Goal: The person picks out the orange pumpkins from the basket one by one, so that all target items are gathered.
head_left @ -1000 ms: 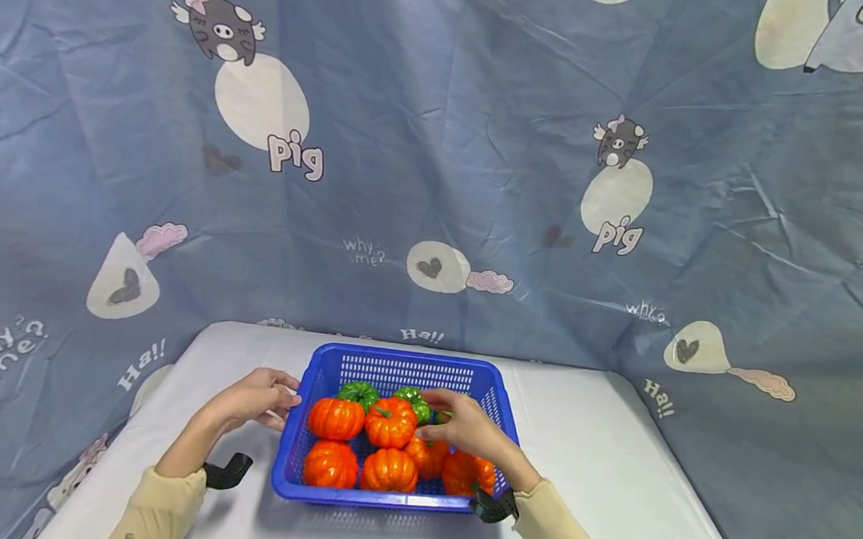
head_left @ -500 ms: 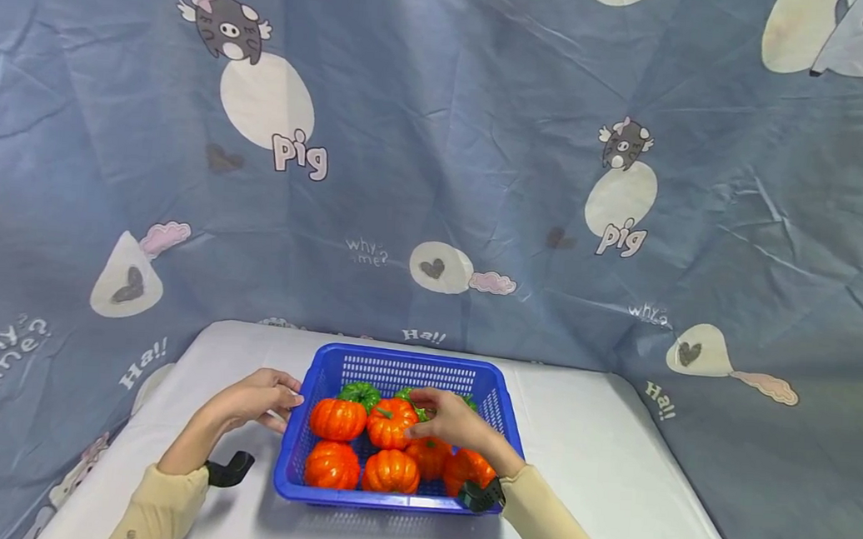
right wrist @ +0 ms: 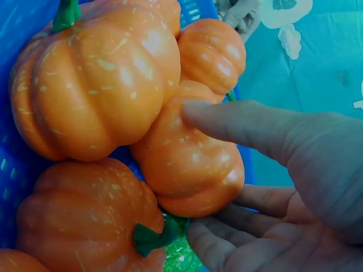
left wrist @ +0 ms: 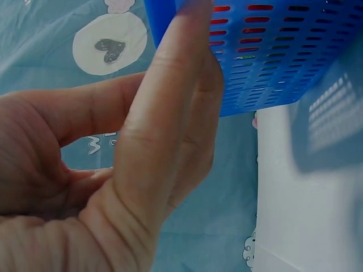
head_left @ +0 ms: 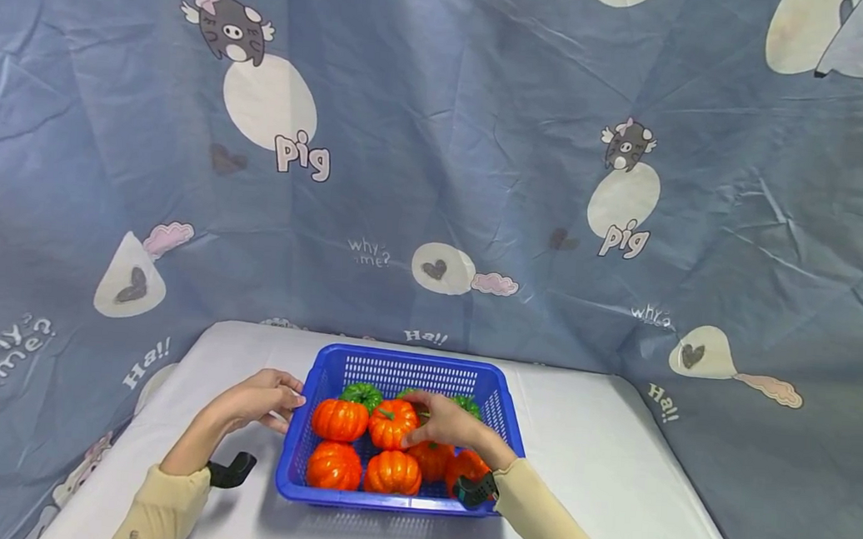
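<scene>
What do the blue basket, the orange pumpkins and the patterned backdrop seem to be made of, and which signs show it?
Blue basket: likely moulded plastic, smooth, with regular slots.
Orange pumpkins: perhaps plastic or coated foam; glossy, with bright highlights.
Patterned backdrop: fabric or thin sheeting, unclear which; creased, low sheen.

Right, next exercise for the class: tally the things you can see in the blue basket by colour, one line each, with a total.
Orange pumpkins: 6
Green items, partly hidden: 3
Total in view: 9 (the right hand covers part of the basket)
</scene>
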The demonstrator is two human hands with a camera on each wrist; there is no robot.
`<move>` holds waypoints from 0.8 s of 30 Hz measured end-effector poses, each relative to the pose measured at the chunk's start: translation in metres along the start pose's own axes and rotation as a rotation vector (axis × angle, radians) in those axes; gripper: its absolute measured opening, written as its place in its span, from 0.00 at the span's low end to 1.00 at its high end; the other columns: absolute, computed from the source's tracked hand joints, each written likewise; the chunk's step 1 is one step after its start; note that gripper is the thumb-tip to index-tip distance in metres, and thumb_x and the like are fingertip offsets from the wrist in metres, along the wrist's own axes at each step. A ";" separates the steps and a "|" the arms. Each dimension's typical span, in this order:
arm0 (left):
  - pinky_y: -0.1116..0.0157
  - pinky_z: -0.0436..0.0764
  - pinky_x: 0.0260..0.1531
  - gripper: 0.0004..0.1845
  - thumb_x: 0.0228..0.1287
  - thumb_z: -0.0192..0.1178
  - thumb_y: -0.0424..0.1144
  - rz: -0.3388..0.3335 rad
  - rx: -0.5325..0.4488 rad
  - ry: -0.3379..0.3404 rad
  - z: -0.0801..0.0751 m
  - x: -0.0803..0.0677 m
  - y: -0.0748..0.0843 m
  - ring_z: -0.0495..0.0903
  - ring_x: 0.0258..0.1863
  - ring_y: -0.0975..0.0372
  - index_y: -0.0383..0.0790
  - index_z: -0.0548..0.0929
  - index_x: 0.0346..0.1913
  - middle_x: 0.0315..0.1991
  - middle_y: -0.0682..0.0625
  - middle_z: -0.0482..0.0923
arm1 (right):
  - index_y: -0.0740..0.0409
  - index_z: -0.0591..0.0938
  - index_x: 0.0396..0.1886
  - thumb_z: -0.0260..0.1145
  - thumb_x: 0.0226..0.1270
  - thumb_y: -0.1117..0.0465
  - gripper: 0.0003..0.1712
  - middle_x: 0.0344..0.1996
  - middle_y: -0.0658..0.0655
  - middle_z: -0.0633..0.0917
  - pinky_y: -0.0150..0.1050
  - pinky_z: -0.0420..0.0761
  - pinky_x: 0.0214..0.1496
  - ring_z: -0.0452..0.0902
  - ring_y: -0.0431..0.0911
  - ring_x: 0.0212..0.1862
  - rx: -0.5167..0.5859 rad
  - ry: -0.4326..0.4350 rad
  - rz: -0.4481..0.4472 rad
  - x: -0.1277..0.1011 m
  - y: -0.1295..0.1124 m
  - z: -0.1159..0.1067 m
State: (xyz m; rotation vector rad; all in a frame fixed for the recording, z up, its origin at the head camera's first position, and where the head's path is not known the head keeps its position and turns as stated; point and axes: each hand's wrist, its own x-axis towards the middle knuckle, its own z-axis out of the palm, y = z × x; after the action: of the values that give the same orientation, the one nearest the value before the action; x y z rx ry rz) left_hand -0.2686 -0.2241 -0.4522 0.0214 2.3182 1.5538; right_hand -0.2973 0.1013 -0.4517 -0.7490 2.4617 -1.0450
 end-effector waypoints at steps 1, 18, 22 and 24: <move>0.59 0.87 0.32 0.20 0.66 0.52 0.33 -0.001 0.002 0.000 0.000 0.000 0.000 0.81 0.31 0.57 0.21 0.68 0.54 0.37 0.40 0.78 | 0.58 0.74 0.62 0.78 0.49 0.62 0.38 0.55 0.58 0.80 0.45 0.78 0.60 0.77 0.49 0.54 -0.006 -0.007 -0.001 0.000 0.001 0.000; 0.59 0.87 0.30 0.19 0.65 0.53 0.33 -0.006 0.002 0.017 0.002 -0.001 0.002 0.80 0.30 0.58 0.21 0.69 0.54 0.35 0.41 0.78 | 0.55 0.75 0.60 0.78 0.47 0.54 0.38 0.51 0.53 0.81 0.38 0.80 0.53 0.78 0.43 0.46 -0.087 0.042 0.023 0.002 0.003 0.003; 0.59 0.87 0.31 0.19 0.65 0.53 0.33 -0.004 -0.008 0.014 0.002 -0.001 0.001 0.80 0.30 0.57 0.22 0.68 0.54 0.35 0.41 0.78 | 0.57 0.75 0.60 0.78 0.46 0.55 0.39 0.50 0.54 0.82 0.38 0.80 0.51 0.78 0.43 0.45 -0.086 0.073 0.018 -0.005 0.002 -0.001; 0.60 0.87 0.31 0.19 0.65 0.53 0.33 -0.002 -0.007 0.013 0.002 -0.001 0.002 0.80 0.30 0.58 0.22 0.68 0.53 0.35 0.42 0.77 | 0.58 0.75 0.60 0.77 0.46 0.56 0.39 0.50 0.54 0.81 0.38 0.80 0.50 0.78 0.44 0.45 -0.071 0.084 0.016 -0.008 0.003 -0.003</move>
State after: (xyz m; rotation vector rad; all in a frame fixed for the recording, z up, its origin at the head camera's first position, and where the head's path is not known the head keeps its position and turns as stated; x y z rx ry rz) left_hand -0.2671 -0.2220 -0.4510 0.0069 2.3224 1.5652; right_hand -0.2936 0.1093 -0.4505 -0.7199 2.5833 -1.0070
